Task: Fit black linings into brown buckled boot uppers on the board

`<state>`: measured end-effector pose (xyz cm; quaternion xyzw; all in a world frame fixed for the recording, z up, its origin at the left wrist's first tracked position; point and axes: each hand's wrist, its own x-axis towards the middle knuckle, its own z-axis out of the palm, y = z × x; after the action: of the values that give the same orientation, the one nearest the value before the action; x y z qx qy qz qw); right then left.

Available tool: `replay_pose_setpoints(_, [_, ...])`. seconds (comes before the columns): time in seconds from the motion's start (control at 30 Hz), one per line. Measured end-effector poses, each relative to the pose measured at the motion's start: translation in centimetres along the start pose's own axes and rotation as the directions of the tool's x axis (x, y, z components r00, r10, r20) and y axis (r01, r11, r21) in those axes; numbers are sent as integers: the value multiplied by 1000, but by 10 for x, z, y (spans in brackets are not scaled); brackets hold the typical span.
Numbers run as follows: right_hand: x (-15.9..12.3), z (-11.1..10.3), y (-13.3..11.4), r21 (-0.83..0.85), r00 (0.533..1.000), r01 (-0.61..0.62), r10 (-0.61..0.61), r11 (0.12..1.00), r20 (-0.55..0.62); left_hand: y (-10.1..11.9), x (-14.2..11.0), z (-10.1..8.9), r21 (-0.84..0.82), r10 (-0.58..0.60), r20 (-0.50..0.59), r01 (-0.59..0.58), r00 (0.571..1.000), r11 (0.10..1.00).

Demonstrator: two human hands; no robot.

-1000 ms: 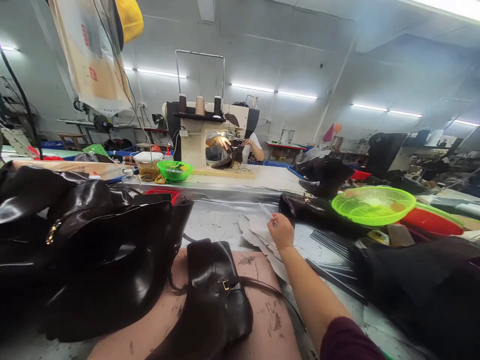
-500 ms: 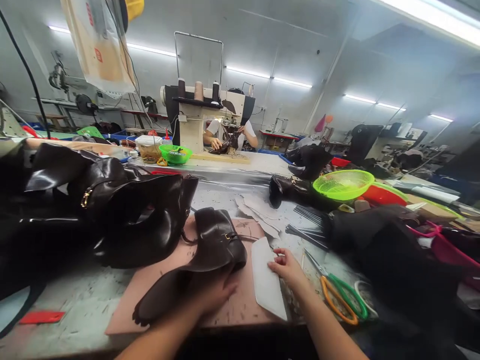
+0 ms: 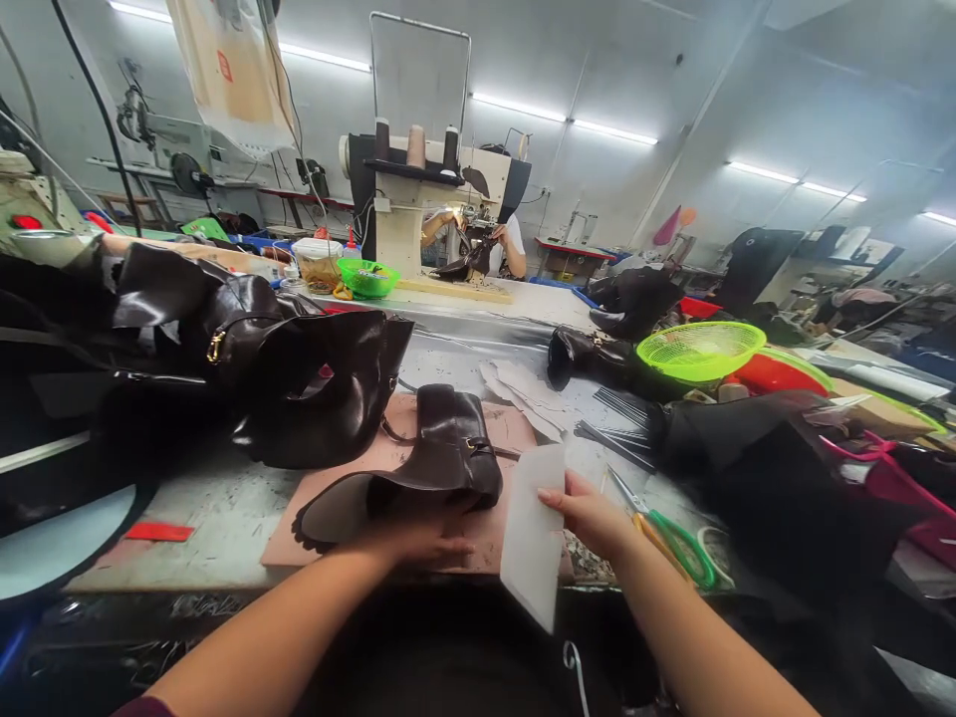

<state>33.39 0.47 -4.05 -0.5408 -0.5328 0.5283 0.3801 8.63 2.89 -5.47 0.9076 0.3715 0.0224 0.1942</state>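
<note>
A dark brown leather boot upper (image 3: 448, 433) with a small buckled strap lies on its side on a pinkish board (image 3: 515, 423). Its wide opening faces the table's front edge. My left hand (image 3: 422, 538) rests against the near edge of the boot upper, fingers stretched out and partly hidden in its shadow. In my right hand (image 3: 590, 508) a stiff white sheet (image 3: 532, 538) is pinched between thumb and fingers. That sheet stands tilted over the board's right side, its lower corner past the table edge.
Several dark boot uppers (image 3: 321, 388) are heaped at the left. Scissors with green and orange handles (image 3: 683, 548) lie right of my right hand, near thin dark strips (image 3: 612, 443). A green basket (image 3: 702, 351) and black fabric (image 3: 777, 478) sit at the right. Beyond, a person works at a sewing machine (image 3: 403, 224).
My right hand has lifted the white sheet off the board and tilted it upright. My left hand has moved closer in against the boot upper. The camera view has shifted.
</note>
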Motion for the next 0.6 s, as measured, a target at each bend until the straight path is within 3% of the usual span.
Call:
replay_pose_setpoints(0.07, [-12, 3, 13, -214, 972, 210, -227, 954, -54, 1, 0, 0, 31, -16, 8, 15, 1000, 999])
replay_pose_setpoints(0.1, [-19, 6, 22, -365, 930, 324, -364, 873, -45, 2, 0, 1, 43, -14, 7, 14, 1000, 999])
replay_pose_setpoints(0.2, [-35, 17, 45, -648, 733, 594, -652, 477, 192, 2, -1, 2, 61, 10, -14, -9, 1000, 998])
replay_pose_setpoints(0.23, [-39, 20, 50, -663, 674, 648, -688, 374, 270, 1, -1, 3, 64, 11, -26, -9, 1000, 998])
replay_pose_setpoints(0.27, [-41, 22, 53, -669, 643, 670, -701, 321, 308, 1, -1, 4, 64, 12, -40, -9, 999, 998])
replay_pose_setpoints(0.3, [-42, 24, 54, -676, 648, 663, -700, 322, 302, 1, -1, 4, 63, 13, -53, -10, 999, 998])
replay_pose_setpoints(0.33, [-40, 25, 53, -696, 691, 614, -680, 372, 247, 2, -1, 5, 63, 13, -61, -9, 998, 998])
replay_pose_setpoints(0.4, [-34, 25, 47, -742, 836, 408, -544, 532, 70, 2, -1, 5, 73, 13, -58, -9, 998, 997])
replay_pose_setpoints(0.47, [-29, 23, 37, -765, 938, 213, -345, 608, -13, 3, -1, 5, 91, 10, -40, -7, 999, 996])
replay_pose_setpoints(0.53, [-29, 22, 28, -826, 975, 166, -217, 538, 54, 4, -1, 5, 107, 0, -37, 4, 999, 994])
replay_pose_setpoints(0.6, [-35, 22, 20, -883, 978, 182, -171, 433, 118, 6, -3, 6, 136, -6, -72, 15, 997, 991])
